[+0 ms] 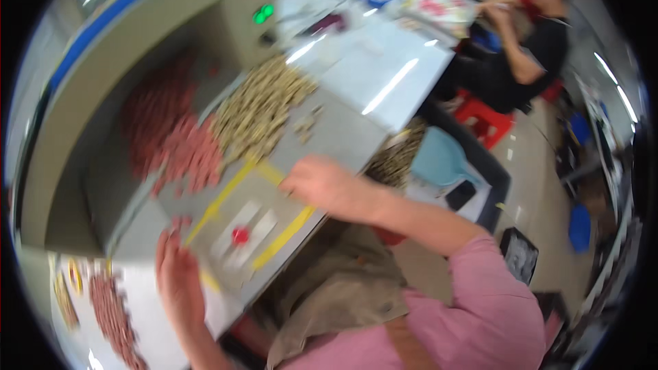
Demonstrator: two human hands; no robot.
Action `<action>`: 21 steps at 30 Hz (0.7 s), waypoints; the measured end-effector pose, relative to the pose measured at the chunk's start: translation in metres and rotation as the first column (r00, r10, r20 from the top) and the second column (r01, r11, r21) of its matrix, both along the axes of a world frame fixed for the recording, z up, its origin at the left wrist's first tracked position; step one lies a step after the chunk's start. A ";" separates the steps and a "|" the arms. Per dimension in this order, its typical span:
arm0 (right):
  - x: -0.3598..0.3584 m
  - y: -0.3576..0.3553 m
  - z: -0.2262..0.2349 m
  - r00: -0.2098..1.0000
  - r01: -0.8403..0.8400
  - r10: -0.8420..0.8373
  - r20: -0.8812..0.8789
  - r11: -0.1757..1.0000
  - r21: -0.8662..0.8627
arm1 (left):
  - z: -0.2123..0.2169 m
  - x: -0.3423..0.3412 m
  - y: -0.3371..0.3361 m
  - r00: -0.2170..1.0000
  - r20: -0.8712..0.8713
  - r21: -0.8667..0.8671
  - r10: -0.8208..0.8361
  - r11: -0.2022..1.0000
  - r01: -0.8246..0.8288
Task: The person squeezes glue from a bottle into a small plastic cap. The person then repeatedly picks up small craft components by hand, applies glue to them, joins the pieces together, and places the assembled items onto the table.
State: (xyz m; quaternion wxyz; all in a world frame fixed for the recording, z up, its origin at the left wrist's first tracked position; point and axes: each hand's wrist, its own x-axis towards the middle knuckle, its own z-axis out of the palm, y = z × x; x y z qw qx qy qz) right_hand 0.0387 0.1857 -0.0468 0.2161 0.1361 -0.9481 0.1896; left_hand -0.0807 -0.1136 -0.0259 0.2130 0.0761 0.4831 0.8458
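My left hand [179, 281] is at the near left edge of the grey work surface, fingers drawn together and blurred. Small pink pieces [181, 222] show right at its fingertips; whether they are gripped is unclear. My right hand [322, 181] is over the right side of a yellow-taped rectangle [223, 199], its fingers curled closed. What it holds, if anything, is hidden. Between my hands, a pale strip [257, 229] with a round red spot [240, 236] lies inside the tape. Beyond them are a heap of short pink pieces [195, 154] and a heap of tan pieces [257, 109].
A beige machine housing [157, 20] with red and green lights arches over the left side. Pink rows [113, 315] lie on a white surface at lower left. At right are a light-blue scoop [439, 157] and a dark phone [460, 195]. Another person [528, 48] sits at far right.
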 end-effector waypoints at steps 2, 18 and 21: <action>0.001 -0.007 0.013 0.998 0.000 -0.001 0.056 1.000 0.008 | -0.005 0.022 -0.005 0.998 0.061 0.045 0.024 0.999 -0.026; -0.011 -0.056 0.030 0.919 0.229 -0.139 0.369 0.950 -0.212 | -0.032 0.039 -0.013 0.986 0.152 0.289 -0.066 0.957 0.019; -0.022 -0.078 0.038 0.926 0.164 -0.037 0.375 0.935 -0.314 | -0.029 0.041 -0.012 0.996 0.089 0.212 0.001 0.977 -0.020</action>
